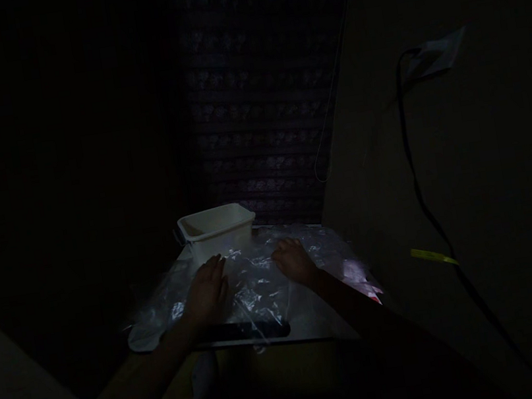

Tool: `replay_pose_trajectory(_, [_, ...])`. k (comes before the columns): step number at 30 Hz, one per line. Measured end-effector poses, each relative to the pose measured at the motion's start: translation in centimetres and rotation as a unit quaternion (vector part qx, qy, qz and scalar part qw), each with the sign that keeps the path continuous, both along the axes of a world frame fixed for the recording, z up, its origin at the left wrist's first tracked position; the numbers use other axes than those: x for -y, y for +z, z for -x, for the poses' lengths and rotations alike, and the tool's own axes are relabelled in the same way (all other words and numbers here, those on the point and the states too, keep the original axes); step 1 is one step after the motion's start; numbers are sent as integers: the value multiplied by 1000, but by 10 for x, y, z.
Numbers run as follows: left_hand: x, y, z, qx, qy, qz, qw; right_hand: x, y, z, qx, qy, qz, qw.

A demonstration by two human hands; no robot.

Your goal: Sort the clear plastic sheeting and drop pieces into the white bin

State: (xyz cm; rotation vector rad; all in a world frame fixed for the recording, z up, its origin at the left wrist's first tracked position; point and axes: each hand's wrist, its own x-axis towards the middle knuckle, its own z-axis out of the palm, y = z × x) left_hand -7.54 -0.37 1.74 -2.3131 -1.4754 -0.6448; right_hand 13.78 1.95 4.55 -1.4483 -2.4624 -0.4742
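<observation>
A: Plastic sheet [258,280] lies crinkled on the desk [314,322], just in front of the white tub [218,230].
B: And the hands?
A: Left hand [208,293] and right hand [294,260] press flat on it, fingers spread, gripping nothing. It looks only partly smoothed; wrinkles remain.

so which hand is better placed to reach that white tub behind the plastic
Probably the left hand: it lies flat on the clear plastic sheet, right in front of the white tub. The right hand sits farther off to the side.
</observation>
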Motion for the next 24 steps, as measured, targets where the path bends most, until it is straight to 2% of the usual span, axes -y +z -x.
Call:
replay_pose_trajectory(3, [19, -16, -28, -34, -85, 37, 995, 4, -1, -15, 13, -39, 27, 999])
replay_pose_trajectory(6, [35, -29, -56, -30, -113, 71, 991, 8, -1, -20, 0, -53, 20, 998])
replay_pose_trajectory(9, [43, -41, -73, -33, -137, 100, 985, 13, -8, -15, -14, 49, 25, 998])
replay_pose_trajectory(11, [44, -47, -76, -48, -148, 115, 981, 16, -21, -11, -7, 140, 50, 989])
replay_pose_trajectory(12, [44, -49, -76, -58, -152, 121, 979, 18, -29, -10, 0, 159, 56, 986])
replay_pose_trajectory(15, [44, -51, -72, -87, -156, 137, 974, 17, -52, -13, 22, 134, 50, 989])
replay_pose_trajectory(18, [44, -48, -68, -109, -162, 162, 967, 10, -63, -22, 30, 83, 42, 995])
replay_pose_trajectory(20, [44, -45, -67, -117, -172, 181, 961, 6, -61, -27, 23, 54, 33, 998])
replay_pose_trajectory(24, [42, -43, -68, -116, -190, 199, 954, 5, -44, -22, -3, 37, 12, 999])
